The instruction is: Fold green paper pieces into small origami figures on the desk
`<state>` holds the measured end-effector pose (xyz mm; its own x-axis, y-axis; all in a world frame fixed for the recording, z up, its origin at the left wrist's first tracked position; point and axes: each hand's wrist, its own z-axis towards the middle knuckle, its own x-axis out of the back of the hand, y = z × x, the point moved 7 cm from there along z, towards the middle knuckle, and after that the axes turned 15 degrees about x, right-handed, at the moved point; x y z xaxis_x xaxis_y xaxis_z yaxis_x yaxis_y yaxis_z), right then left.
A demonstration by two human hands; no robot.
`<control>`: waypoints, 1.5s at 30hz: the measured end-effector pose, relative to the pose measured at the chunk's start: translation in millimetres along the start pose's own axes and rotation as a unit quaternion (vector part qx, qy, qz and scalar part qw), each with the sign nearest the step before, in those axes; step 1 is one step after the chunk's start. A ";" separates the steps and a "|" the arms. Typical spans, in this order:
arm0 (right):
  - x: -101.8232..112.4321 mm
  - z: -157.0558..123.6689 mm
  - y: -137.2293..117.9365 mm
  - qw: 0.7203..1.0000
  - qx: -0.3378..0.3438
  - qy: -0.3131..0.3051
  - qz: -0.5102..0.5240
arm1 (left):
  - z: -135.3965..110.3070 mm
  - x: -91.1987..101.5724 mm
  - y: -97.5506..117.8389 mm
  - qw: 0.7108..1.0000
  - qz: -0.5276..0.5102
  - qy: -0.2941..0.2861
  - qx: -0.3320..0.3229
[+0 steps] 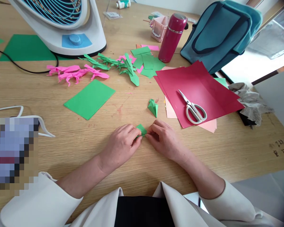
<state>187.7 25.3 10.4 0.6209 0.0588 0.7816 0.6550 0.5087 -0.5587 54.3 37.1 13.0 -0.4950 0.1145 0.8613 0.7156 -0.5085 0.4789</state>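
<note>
A small folded piece of green paper (141, 129) lies between my hands near the table's front. My left hand (123, 140) pinches its left side, thumb and fingers together. On the other side, my right hand (162, 137) grips the right corner between thumb and forefinger. My fingers cover part of the paper, so its full shape is hidden. Just beyond my right hand sits another small folded green paper piece (153, 108), pointed at its lower end. Farther left lies a flat green paper sheet (90, 99).
Pink folded figures (77, 73) and green folded figures (130, 70) lie behind. White scissors (192, 107) rest on red paper sheets (217, 85) at right. Around the back stand a fan (80, 31), a red bottle (172, 37) and a teal bag (222, 34). A blurred-out device (11, 151) is at left.
</note>
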 end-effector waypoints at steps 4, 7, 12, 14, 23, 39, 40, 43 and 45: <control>-2.4 1.8 -0.8 1.000 0.004 -0.001 -0.023 | 1.5 -1.6 -0.6 1.000 0.020 -0.005 0.009; -4.1 2.7 -0.4 1.000 0.003 -0.001 -0.025 | 2.0 -1.8 -0.6 0.999 0.029 -0.007 0.011; -4.5 3.3 0.2 1.000 0.005 0.002 -0.026 | 1.8 -1.8 -0.3 0.999 0.043 -0.002 0.006; -4.4 3.4 0.7 1.000 0.006 0.005 -0.023 | 1.8 -1.9 -0.7 0.999 0.049 -0.001 0.006; -3.4 3.9 1.8 1.000 0.005 0.006 -0.008 | -0.4 -2.3 -0.2 0.998 0.057 -0.013 -0.019; -1.8 3.7 1.9 1.000 0.017 0.007 -0.002 | -30.7 0.7 15.1 0.968 0.194 0.018 -0.158; -1.3 3.0 1.6 1.000 0.024 0.007 -0.001 | -30.9 0.5 14.2 0.969 0.194 0.016 -0.150; 0.4 -0.3 -0.2 0.998 0.059 0.009 0.006 | -31.6 0.3 13.3 0.969 0.205 0.010 -0.134; 2.2 -2.9 -3.1 0.995 0.095 0.010 0.007 | -32.5 0.0 14.6 0.967 0.213 0.009 -0.137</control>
<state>188.3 21.3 13.1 0.6393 0.0521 0.7672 0.5535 0.6614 -0.5062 48.7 1.9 14.5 -0.1938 -0.1700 0.9662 0.7011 -0.7129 0.0152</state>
